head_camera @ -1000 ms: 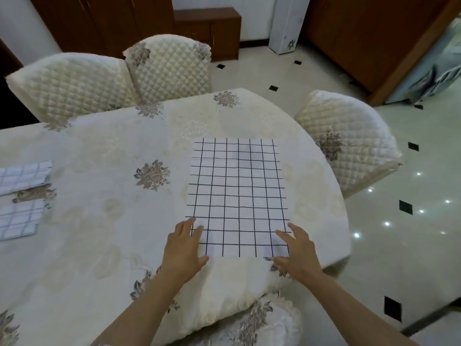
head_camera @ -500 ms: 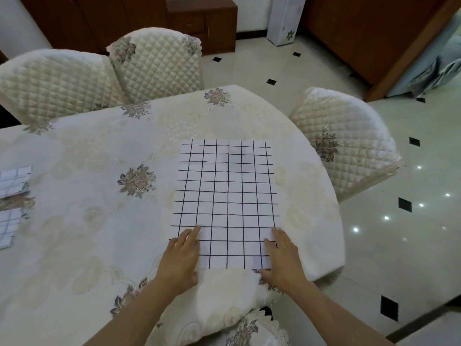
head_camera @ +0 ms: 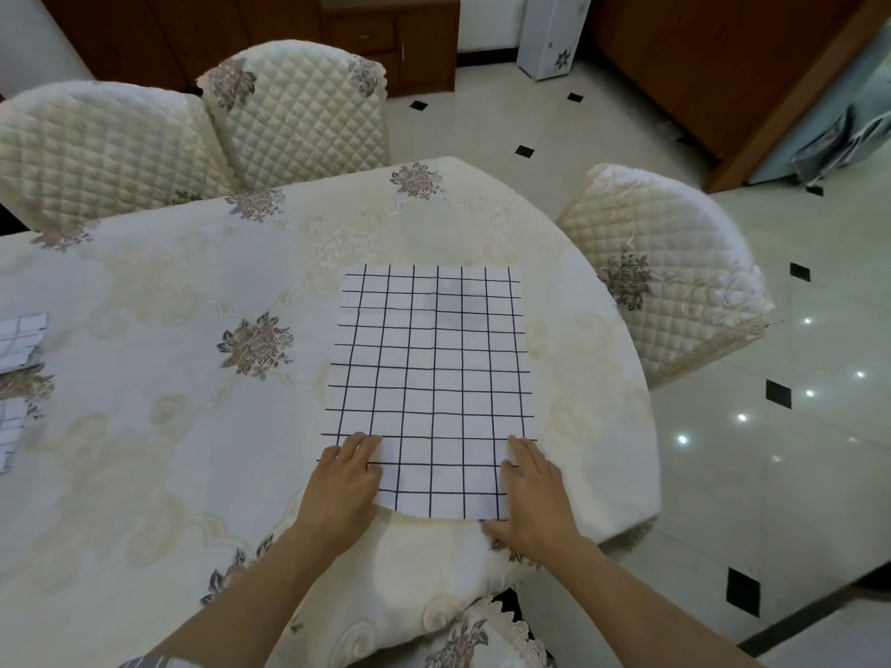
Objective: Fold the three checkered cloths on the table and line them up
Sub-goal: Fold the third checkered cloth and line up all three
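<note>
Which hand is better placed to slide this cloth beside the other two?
Left, likely: the left hand rests on the spread cloth on the side nearer the other cloths at far left; the right hand is farther.

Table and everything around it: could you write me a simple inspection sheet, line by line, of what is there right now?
Surface: table with a rounded end, covered by a cream flowered tablecloth.
Job's things: one checkered cloth lies spread flat in front of the person; two more checkered cloths sit at the left edge, partly out of frame, seemingly folded.
Clutter: nothing seen.
Grips: left hand and right hand rest with straight fingers on the spread cloth's near corners.
Cables: nothing seen.
Surroundings: quilted chairs around the table, glossy tiled floor, wooden cabinets behind.
</note>
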